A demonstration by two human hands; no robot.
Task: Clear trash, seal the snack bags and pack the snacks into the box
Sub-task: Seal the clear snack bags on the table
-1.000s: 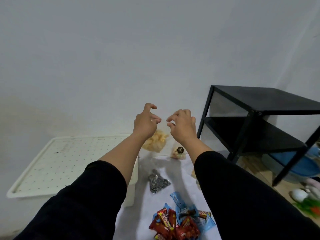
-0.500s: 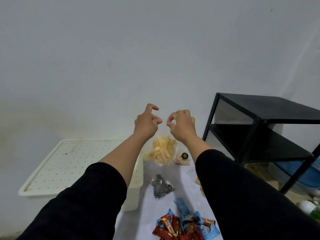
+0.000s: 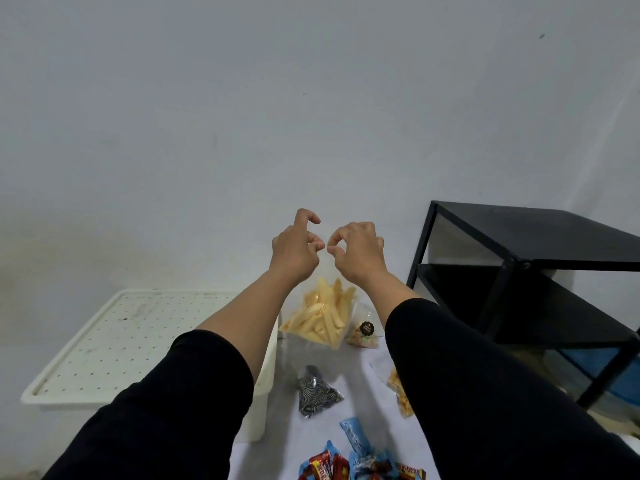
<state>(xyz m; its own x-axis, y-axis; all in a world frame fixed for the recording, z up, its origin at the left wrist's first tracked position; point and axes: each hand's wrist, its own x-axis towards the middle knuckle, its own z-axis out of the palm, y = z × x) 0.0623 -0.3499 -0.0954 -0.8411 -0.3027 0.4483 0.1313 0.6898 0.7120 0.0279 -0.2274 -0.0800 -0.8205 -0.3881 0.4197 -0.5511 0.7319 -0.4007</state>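
Both my hands are raised in front of the wall. My left hand and my right hand pinch the top edge of a clear snack bag filled with pale yellow sticks, fingertips almost touching. The bag hangs below my hands, its lower end near the white surface. A white box with a perforated lid on it stands at the left, beside my left forearm.
On the white surface lie a small clear bag with a black sticker, a black patterned packet, an orange snack bag and several red and blue wrapped snacks. A black metal shelf stands at the right.
My hands have drawn closer together at the bag's top. The yellow stick bag now hangs lower and fuller in view, and the view has shifted slightly.
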